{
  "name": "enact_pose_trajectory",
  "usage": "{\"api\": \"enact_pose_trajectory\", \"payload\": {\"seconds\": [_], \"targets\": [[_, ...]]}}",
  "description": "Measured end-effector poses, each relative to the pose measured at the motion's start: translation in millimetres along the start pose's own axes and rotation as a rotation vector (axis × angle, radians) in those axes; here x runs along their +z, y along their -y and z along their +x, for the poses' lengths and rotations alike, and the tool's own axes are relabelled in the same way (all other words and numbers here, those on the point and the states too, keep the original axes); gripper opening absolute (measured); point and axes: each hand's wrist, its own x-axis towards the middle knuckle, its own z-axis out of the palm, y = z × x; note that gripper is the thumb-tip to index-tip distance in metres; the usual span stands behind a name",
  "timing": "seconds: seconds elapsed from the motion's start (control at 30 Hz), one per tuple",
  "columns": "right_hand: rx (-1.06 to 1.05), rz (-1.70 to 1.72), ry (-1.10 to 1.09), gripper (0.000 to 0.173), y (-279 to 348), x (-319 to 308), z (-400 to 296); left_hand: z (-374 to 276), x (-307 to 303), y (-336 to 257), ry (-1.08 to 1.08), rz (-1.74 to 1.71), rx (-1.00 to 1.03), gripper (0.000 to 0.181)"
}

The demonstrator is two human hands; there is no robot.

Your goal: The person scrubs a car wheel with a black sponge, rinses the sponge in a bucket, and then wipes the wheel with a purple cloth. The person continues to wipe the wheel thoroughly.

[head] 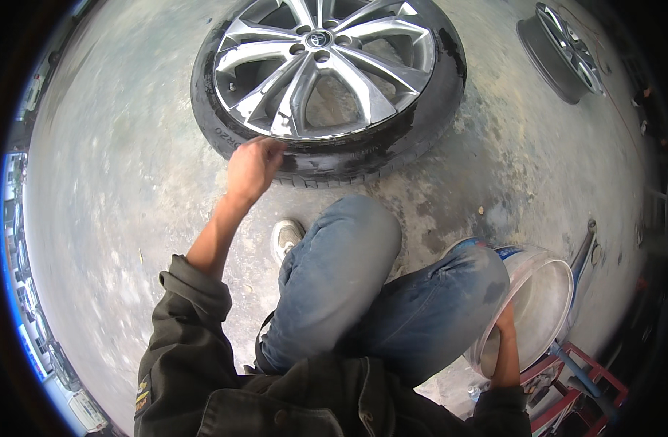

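A silver multi-spoke alloy wheel [375, 106] with a Toyota centre cap lies face up on the floor in front of me. Its black tyre [356, 161] has dark wet-looking patches and duller greyish ones along the near sidewall. My left hand [256, 168] is at the near-left sidewall, fingers curled; whether anything is pinched in them is hidden. To my right a white plastic bucket [572, 284] stands by my knee, its mouth tilted towards me in the view. My right hand [506, 317] reaches into it; the fingers are out of sight behind its rim and my knee.
A bare grey wheel rim [550, 60] stands on edge at the far right. A long metal tool [584, 248] is beyond the bucket. Below it is a red metal frame [591, 358] with a blue bar. My shoe [286, 237] rests on the stained concrete floor [121, 191].
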Motion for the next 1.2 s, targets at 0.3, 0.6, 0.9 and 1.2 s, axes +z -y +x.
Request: {"api": "enact_pose_trajectory", "payload": {"seconds": [0.3,0.6,0.9,1.2], "targets": [[0.383,1.196,-0.234,0.041,27,-59,-7,8,32,-139,0.040,-0.381,0.281,0.030],[0.306,1.383,-0.673,0.052,166,-200,-67,-38,153,-445,0.641,-0.621,0.982,0.061],[-0.391,1.517,-0.125,0.048,192,-249,-117,-119,260,-488,1.073,-0.647,0.800,0.052],[0.589,1.115,-0.749,0.032,126,-133,-91,-104,231,-464,0.618,-0.800,0.682,0.019]]}}
